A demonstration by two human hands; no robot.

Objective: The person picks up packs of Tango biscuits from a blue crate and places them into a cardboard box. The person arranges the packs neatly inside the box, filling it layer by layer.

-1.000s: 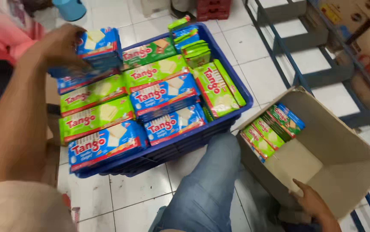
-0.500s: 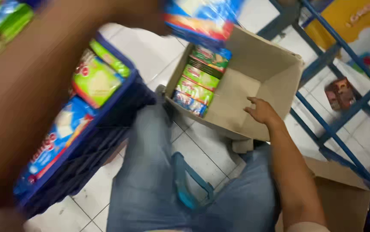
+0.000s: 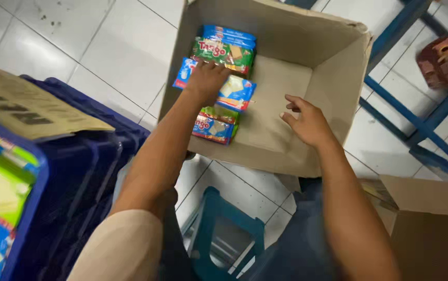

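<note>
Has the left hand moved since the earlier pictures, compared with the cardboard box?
Yes. The left hand went from the blue crate into the cardboard box.

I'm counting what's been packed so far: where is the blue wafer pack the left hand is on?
In the head view, the blue wafer pack lies inside the cardboard box, on its left side, under the left hand, between two green packs.

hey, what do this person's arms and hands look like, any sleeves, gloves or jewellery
Both hands are bare: no gloves, rings, watch or bands show on the left hand or right hand. The left arm has a short beige sleeve at the upper arm; the forearms are uncovered. No right sleeve is visible.
</note>
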